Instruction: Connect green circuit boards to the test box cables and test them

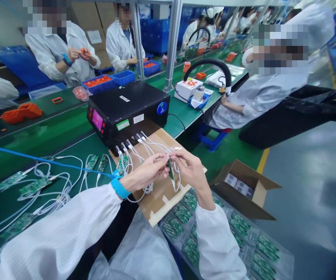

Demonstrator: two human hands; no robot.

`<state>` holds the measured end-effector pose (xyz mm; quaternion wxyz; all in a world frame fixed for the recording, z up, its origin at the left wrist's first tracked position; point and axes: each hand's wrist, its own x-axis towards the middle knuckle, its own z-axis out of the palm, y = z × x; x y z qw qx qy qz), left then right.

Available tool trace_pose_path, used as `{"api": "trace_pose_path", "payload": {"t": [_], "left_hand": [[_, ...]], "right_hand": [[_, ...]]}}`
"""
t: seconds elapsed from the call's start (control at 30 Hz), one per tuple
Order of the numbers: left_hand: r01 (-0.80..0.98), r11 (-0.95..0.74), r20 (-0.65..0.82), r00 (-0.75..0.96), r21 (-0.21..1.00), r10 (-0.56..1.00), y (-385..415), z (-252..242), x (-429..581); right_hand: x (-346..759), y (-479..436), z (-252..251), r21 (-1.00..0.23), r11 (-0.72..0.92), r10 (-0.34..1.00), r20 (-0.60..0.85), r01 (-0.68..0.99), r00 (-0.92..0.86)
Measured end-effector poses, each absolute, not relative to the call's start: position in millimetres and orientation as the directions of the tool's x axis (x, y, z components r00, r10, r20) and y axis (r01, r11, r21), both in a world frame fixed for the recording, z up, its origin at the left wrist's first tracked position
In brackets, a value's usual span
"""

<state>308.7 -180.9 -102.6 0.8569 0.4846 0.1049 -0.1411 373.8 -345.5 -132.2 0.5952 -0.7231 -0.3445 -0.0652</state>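
Between my hands, above a brown cardboard sheet, a narrow green circuit board (171,169) stands edge-on to me. My left hand (148,171), with a blue wrist strap (120,188) and cord, is closed with its fingertips on the board's upper end. My right hand (190,168) pinches the same end from the other side, and the fingers partly hide the board. A white cable (177,188) loops by its lower end. Several more white cables run from the black test box (128,111) with a pink screen, and other boards (36,186) lie at left.
Below my right arm, clear trays hold many green boards (265,247). An open carton (259,200) sits on the floor side. Co-workers in white coats sit across the line and at right, near a black flexible hose (210,62). Blue bins (99,82) hold orange parts.
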Motion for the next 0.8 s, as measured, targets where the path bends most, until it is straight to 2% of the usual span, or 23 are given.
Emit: {"api": "trace_pose_path", "payload": {"t": [0.2, 0.4, 0.57, 0.8], "left_hand": [[0.359, 0.471, -0.266, 0.93, 0.806, -0.254, -179.5, -106.3, 313.7], [0.395, 0.511, -0.305, 0.918, 0.763, -0.254, -180.0, -100.5, 313.7], [0.396, 0.538, -0.314, 0.918, 0.744, -0.241, -181.4, -102.6, 315.4], [0.407, 0.54, -0.321, 0.913, 0.737, -0.251, -183.9, -98.1, 315.0]], "right_hand": [[378.4, -351.6, -140.4, -0.895, 0.06, 0.421, 0.425, 0.442, 0.801], [375.8, -356.3, -140.3, -0.944, 0.129, 0.397, 0.329, 0.303, 0.857], [374.5, -354.7, -137.1, -0.928, 0.116, 0.395, 0.369, 0.353, 0.841], [372.0, -353.9, -133.7, -0.89, 0.012, 0.392, 0.424, 0.456, 0.816]]}}
